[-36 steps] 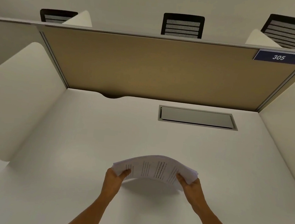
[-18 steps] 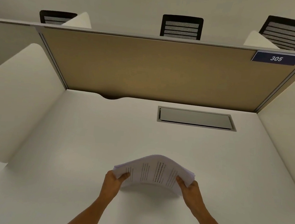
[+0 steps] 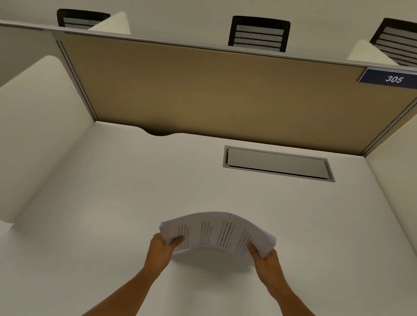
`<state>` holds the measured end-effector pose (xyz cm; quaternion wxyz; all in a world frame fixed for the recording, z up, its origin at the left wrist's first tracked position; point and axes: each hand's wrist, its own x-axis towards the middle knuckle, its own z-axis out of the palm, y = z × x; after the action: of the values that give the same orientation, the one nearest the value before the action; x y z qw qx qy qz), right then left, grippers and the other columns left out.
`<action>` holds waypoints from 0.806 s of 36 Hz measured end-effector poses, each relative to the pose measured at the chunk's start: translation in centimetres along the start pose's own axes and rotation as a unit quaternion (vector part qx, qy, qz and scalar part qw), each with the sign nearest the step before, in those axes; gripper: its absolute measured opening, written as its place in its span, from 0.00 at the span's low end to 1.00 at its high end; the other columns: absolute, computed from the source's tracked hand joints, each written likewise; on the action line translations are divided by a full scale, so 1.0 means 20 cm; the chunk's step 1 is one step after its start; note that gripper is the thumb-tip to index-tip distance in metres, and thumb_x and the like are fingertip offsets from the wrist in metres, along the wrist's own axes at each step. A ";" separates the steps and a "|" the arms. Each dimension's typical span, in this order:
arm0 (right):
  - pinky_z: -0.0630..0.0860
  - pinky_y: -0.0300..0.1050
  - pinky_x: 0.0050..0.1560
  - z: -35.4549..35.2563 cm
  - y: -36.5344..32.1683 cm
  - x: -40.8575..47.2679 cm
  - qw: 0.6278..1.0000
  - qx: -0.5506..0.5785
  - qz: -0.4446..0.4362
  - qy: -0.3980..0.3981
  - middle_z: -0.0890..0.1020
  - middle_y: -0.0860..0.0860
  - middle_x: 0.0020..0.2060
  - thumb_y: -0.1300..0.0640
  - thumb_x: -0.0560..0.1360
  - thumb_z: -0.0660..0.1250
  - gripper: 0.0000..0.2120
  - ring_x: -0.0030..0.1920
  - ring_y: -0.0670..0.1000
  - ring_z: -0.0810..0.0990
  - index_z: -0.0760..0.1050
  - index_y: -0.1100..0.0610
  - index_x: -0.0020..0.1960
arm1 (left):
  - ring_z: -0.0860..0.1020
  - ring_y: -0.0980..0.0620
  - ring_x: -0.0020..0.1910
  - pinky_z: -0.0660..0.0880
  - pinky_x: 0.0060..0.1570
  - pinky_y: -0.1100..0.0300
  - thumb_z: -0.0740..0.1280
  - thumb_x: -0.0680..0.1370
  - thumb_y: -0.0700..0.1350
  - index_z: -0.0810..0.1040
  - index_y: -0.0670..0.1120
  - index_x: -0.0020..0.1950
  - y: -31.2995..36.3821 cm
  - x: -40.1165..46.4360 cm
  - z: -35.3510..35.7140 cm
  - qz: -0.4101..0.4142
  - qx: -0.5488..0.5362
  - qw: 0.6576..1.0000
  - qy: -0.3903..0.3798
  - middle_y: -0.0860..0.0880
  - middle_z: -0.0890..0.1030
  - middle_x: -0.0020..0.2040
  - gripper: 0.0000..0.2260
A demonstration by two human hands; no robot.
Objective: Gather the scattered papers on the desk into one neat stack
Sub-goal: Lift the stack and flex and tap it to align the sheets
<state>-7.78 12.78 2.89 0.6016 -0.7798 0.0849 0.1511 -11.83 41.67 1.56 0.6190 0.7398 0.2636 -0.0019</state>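
Bowed stack of white printed papers [image 3: 217,231] above white desk [image 3: 98,198]; left hand [image 3: 163,248] at 9 o'clock end, right hand [image 3: 266,261] at 3 o'clock end, fingers clamped on stack edges.

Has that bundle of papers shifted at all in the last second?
No. The papers stay put, bowed between both hands, the same way short of the metal hatch.

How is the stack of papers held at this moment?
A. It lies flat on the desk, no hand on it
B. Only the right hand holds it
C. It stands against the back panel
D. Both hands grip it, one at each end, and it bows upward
D: the left hand and right hand each grip one end of the stack of papers, whose middle arches upward above its shadow on the desk.
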 end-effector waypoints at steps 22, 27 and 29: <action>0.81 0.41 0.46 -0.08 0.01 0.07 0.990 -0.123 0.050 -0.052 0.84 0.52 0.49 0.51 0.80 0.66 0.16 0.49 0.53 0.84 0.79 0.60 0.62 | 0.81 0.44 0.53 0.78 0.50 0.58 0.70 0.77 0.40 0.78 0.41 0.64 -0.04 0.02 -0.03 -0.050 0.071 0.994 -0.062 0.44 0.83 0.54 0.16; 0.84 0.46 0.45 -0.15 -0.10 0.13 0.973 -0.205 0.019 -0.107 0.86 0.52 0.47 0.48 0.80 0.64 0.12 0.46 0.51 0.86 0.81 0.54 0.54 | 0.82 0.43 0.56 0.80 0.47 0.61 0.70 0.77 0.40 0.79 0.42 0.61 0.00 0.06 -0.09 -0.031 0.050 0.996 -0.061 0.48 0.84 0.52 0.13; 0.82 0.44 0.43 -0.18 -0.17 0.15 0.963 -0.242 0.002 -0.122 0.85 0.50 0.45 0.48 0.80 0.64 0.10 0.44 0.49 0.85 0.82 0.51 0.50 | 0.82 0.44 0.57 0.81 0.52 0.54 0.72 0.76 0.41 0.78 0.44 0.62 0.03 0.08 -0.11 -0.021 0.043 0.997 -0.063 0.49 0.84 0.54 0.15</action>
<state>-3.44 10.42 5.84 0.4008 -0.8773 -0.0262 0.2626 -10.98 44.28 2.15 0.6014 0.7587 0.2396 -0.0726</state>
